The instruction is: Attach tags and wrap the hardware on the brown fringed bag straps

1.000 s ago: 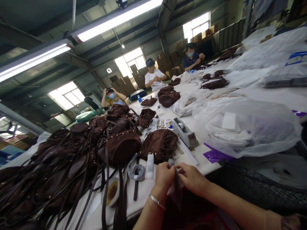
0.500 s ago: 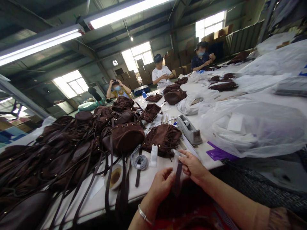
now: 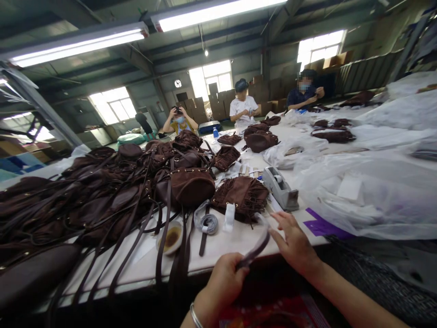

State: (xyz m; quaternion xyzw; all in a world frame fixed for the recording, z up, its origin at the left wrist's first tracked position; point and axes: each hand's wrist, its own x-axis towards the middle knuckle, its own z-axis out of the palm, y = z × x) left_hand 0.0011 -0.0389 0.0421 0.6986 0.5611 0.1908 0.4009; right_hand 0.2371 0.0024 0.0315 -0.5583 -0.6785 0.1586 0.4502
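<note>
- left hand [image 3: 227, 279] is gripping a strap [image 3: 256, 249] in front of the fringed bag [image 3: 241, 197]
- right hand [image 3: 294, 243] is hanging half-open, can't tell if touching it
- coil [image 3: 208, 224] is sitting done-looking by that bag; this strap's looking unrolled

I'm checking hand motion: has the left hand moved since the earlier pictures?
Yes: the left hand has moved downward and somewhat leftward in view, judged against the white packet.

Single head-worn view, facing forward and down over counter [image 3: 218, 249]; fingers [image 3: 285, 221] near, lower centre; window [image 3: 113, 105] far, upper left.
</note>
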